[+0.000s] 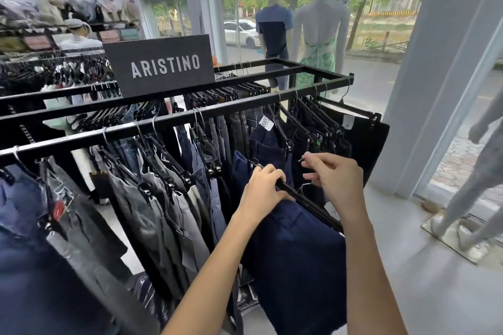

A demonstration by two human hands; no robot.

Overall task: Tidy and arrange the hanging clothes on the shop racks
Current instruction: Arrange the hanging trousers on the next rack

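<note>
The black rack point(321, 70) carries trousers on several bars; its front rail point(234, 107) serves as the reference here. Below that rail a long row of hanging trousers point(152, 198) fills its left stretch, and a tighter dark bunch hangs at its right end. Between the two groups the rail shows bare metal.

Below and in front of that bare stretch, clear of the rail, is a pair of navy trousers point(294, 253) clipped to a black hanger point(313, 205). The hanger's long axis slants, with its far end up towards the rail and its near end down towards the person, so the cloth drops askew.

The left hand point(265, 187) has its grip clamped round the hanger bar at the upper end, probably to carry the weight. The right hand point(334, 179), below the rail's right part, has its grip pinched on the wire hook point(301, 159), whose tip points left and up at the rail, likely to turn it for hanging in the gap.
</note>
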